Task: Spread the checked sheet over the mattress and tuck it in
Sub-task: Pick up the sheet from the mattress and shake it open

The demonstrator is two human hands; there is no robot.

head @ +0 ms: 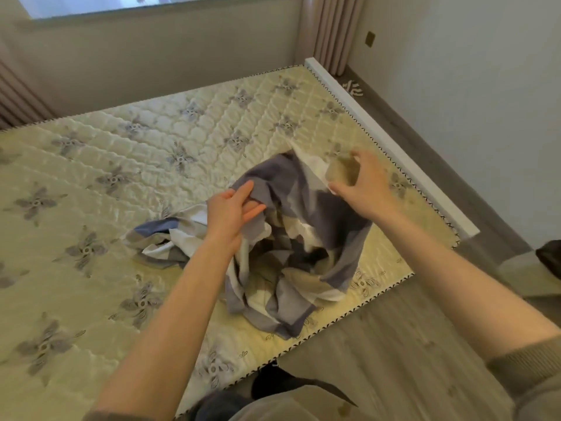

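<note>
Quilted cream mattress (121,147) with grey flower motifs fills most of what we see. Our left hand (233,211) pinches a purple-grey fold of the checked sheet (291,244) between thumb and fingers, lifting it a little. Our right hand (361,186), fingers curled, appears to hold the sheet's pale upper edge, raised off the mattress; motion blur leaves the exact grip unclear. Between and below both hands the sheet hangs and lies in a crumpled heap on the mattress corner nearest us, one tail trailing out left of our left hand. Just beyond our right hand runs the white bed frame (379,141), then the wooden floor (394,344). Far past the hands, a curtain (331,28) hangs in the room's corner.
</note>
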